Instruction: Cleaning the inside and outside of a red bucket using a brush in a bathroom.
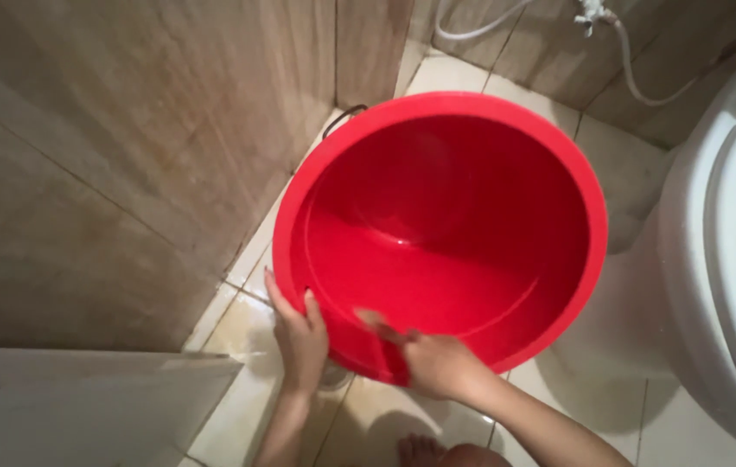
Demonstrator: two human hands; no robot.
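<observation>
Bucket: red plastic bucket, centre frame, tilted toward me.
Left hand: I grip its near rim from outside.
Right hand: fingers hooked over the rim.
Right edge: white toilet.

Large red plastic bucket, tilted toward the camera (inside wet), over tiled floor.

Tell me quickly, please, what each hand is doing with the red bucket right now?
Left hand: closed on the outside of the red bucket rim.
Right hand: gripping the near rim, fingers reaching inside.
</observation>
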